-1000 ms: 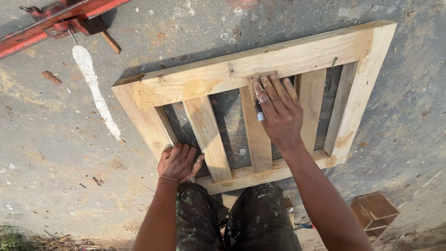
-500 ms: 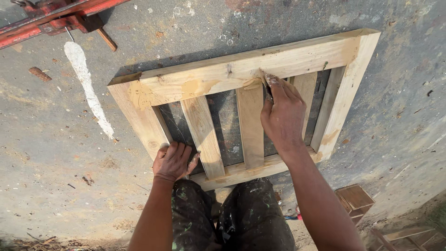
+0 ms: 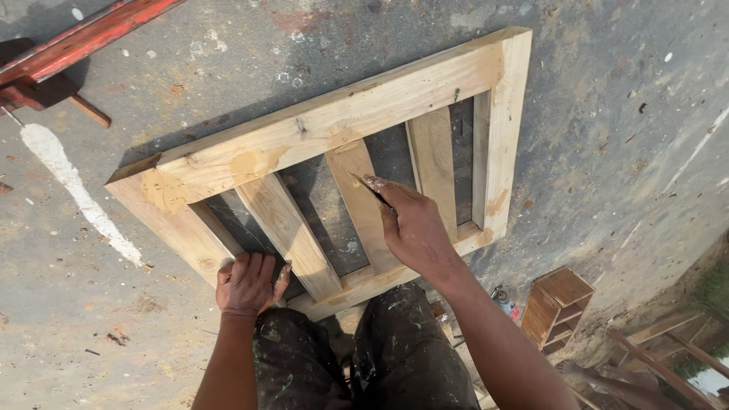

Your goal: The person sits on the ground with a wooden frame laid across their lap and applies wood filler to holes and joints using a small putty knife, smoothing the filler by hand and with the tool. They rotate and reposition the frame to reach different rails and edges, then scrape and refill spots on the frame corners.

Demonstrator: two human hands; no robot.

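we see a wooden slatted frame (image 3: pixel 334 125) propped on concrete at centre frame; left hand (image 3: pixel 247 283) clamps its lower rail to steady it (fingers curled tight) while right hand (image 3: pixel 414 228) pinches a thin tool (image 3: pixel 377 194) against a slat.

Right hand (image 3: pixel 414 228) slid down from top rail of pale slatted wooden frame (image 3: pixel 334 121) to middle slat.

Concrete floor (image 3: pixel 623 114) w/ wooden frame (image 3: pixel 334 121), red beam (image 3: pixel 83 38) (upper left), white streak (image 3: pixel 72 193).
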